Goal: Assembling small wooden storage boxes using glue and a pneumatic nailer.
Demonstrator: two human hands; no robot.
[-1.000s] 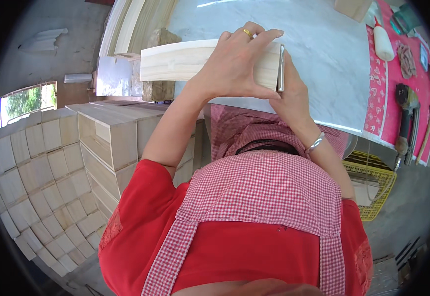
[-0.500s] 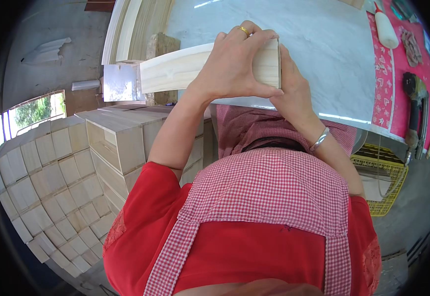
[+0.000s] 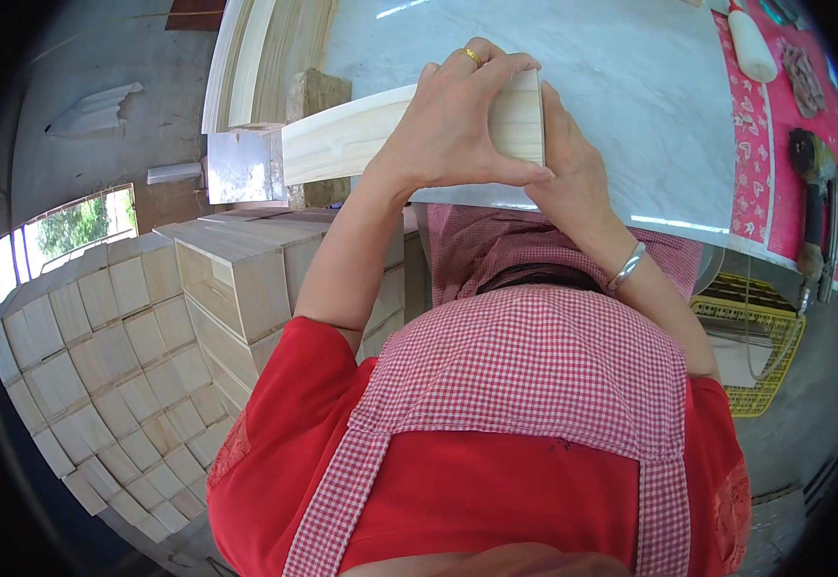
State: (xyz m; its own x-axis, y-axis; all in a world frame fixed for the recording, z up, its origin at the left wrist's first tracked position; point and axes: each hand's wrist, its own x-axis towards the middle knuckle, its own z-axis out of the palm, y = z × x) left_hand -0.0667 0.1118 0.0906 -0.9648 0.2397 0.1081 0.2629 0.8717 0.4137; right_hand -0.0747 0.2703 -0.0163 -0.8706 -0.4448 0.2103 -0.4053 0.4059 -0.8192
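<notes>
Two bare hands close on one pale wooden board at the near edge of a grey marble-like tabletop. The left hand, a gold ring on one finger, lies over the board's top face with the thumb stretched along its lower edge — a firm clasp. The right hand, a silver bangle at its wrist, presses against the board's right end from below; how its fingers sit behind the wood is hidden. The board runs leftward past the table's edge, its far end just beside a small grey block. Left of the person, open wooden boxes stand stacked, with rows of pale box faces below them. At the right lie a red patterned cloth, a power tool and a yellow crate.
</notes>
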